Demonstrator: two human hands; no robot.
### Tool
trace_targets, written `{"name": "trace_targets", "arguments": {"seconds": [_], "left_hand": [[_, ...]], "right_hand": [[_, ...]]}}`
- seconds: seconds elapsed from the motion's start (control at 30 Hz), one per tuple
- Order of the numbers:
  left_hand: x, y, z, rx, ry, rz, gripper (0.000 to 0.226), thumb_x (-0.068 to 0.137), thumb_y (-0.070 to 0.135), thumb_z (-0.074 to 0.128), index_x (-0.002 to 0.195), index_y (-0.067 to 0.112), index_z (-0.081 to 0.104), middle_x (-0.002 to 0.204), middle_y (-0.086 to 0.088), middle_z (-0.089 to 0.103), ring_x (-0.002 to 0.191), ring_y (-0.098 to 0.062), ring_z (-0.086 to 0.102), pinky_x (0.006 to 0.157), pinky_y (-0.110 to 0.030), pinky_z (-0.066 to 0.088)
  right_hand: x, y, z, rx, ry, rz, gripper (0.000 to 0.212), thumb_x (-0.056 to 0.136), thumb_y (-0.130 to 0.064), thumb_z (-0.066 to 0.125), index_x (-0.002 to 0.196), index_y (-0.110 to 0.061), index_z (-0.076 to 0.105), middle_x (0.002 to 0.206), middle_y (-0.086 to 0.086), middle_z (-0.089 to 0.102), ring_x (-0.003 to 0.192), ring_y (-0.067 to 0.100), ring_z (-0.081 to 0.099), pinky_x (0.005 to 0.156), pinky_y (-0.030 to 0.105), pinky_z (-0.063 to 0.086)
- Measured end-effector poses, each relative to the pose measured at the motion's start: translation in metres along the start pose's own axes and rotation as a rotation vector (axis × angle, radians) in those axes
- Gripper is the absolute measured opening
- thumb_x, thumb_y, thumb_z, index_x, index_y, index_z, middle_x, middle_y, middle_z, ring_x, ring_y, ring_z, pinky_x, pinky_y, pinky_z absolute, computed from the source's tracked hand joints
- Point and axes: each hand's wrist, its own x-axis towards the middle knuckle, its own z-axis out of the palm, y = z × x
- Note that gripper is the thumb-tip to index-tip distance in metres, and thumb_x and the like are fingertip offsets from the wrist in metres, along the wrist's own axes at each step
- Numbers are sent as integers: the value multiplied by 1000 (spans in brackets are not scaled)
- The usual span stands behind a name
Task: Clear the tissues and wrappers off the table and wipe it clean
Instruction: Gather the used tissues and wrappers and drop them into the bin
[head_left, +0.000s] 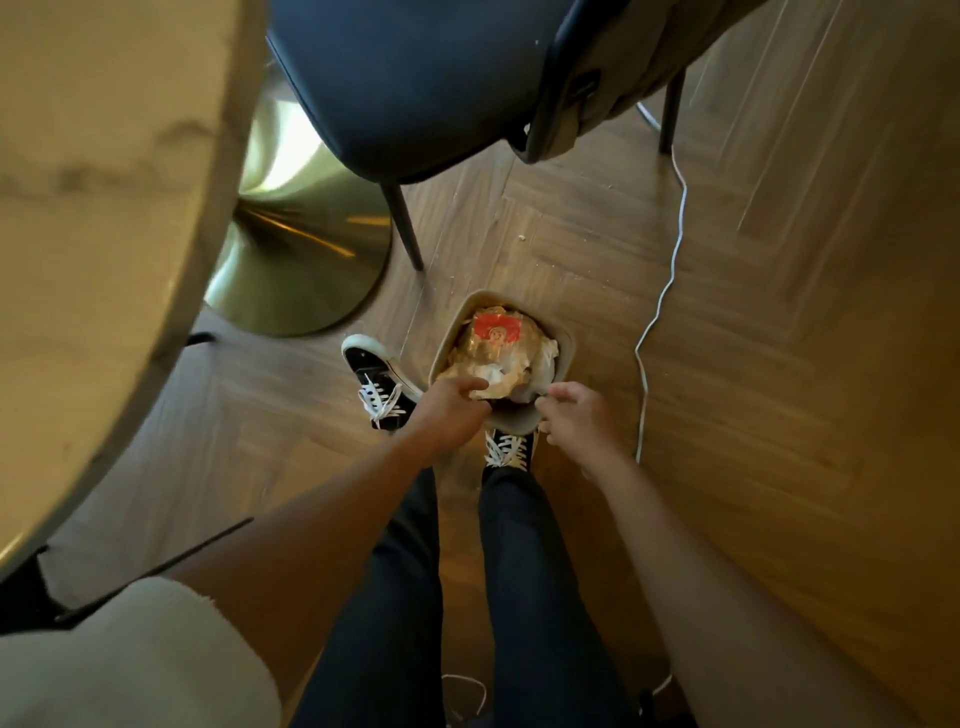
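Both hands are down at the bin on the floor. The left hand (449, 410) has its grip curled onto the crumpled brown wrappers (488, 358) at the near edge of the pile, looks like it's stuffing them down. The right hand (574, 415) is pinching something at the near right of the pile, probably a white tissue (543, 371), though it's too small to be sure. The small beige bin (506, 421) is packed to the top, red-printed wrapper up at the far side. So I'd say the clearing step is basically wrapping up. Next up would be letting go and finding a cloth for the bench (98, 208), whose pale marble edge runs along the left. Blue chair (415, 88) sits far, white cable (670, 270) trails on the right.
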Motion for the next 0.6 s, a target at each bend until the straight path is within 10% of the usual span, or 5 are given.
{"name": "trace_targets", "arguments": {"seconds": [0.17, 0.6], "left_hand": [[-59, 6, -21, -98, 6, 47, 32, 90, 12, 58, 120, 20, 61, 97, 6, 65, 88, -7, 63, 76, -21, 51], [-247, 51, -139, -343, 216, 347, 23, 89, 7, 63, 109, 16, 69, 97, 3, 67, 89, -8, 61, 82, -19, 48]], "right_hand": [[-51, -39, -11, -53, -25, -105, 29, 95, -25, 55, 124, -21, 56, 112, 1, 61, 95, 15, 61, 79, 32, 54], [-222, -177, -17, -100, -44, -476, 21, 96, -26, 55, 117, -30, 57, 103, -10, 58, 83, -1, 57, 52, 10, 42]]}}
